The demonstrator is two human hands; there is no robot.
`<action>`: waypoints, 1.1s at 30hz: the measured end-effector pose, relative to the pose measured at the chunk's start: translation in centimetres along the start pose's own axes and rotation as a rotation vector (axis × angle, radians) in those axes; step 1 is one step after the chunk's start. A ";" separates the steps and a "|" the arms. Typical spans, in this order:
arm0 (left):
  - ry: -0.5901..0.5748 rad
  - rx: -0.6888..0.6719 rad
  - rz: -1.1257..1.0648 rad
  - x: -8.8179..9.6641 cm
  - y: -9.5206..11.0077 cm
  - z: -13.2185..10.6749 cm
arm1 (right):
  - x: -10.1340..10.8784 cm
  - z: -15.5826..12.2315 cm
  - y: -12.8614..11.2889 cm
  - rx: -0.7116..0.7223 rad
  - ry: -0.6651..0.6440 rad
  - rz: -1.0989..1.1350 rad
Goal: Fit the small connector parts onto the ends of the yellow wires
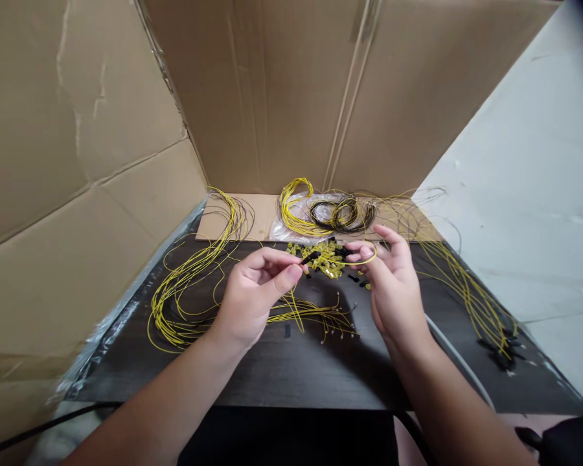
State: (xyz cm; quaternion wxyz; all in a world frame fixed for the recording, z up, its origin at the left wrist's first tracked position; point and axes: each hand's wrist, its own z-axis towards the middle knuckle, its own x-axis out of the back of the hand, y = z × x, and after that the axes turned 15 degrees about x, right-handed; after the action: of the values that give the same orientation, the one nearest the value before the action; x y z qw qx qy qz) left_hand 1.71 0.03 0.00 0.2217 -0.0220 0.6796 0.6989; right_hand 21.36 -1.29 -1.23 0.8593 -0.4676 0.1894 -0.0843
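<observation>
The black plug [311,257] is held just above the pile of small yellow pieces [328,264], with a yellow wire [348,263] running from beside it toward the right. The left hand [252,288] has thumb and forefinger pinched together on the plug; the right hand [393,278] appears to have its thumb and a finger closed on the wire, the forefinger raised apart.

The plug looks very light, firm and perhaps slick, best gripped by its body between fingertips. The wire looks thin and springy, likely to curl if let loose and to kink if bent sharply; a hold close to the plug should steer it better.

Behind the pile, a clear plastic bag [276,231] lies under a yellow coil [291,210] and a black coil [342,215]; whether they are inside it or on top, I cannot tell. Pile and bundled wires [175,304] left of it rest on the worktop [291,385].
</observation>
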 end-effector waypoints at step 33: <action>-0.233 0.372 0.145 -0.8 0.1 -0.5 | -0.6 -2.3 -2.6 0.223 -0.257 -0.048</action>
State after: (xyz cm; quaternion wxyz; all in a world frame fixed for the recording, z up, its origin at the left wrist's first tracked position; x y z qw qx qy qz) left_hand 2.23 -0.62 0.32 0.2478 0.1491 0.7665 0.5734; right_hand 19.94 -4.23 -0.04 0.9206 -0.3809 0.0560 -0.0647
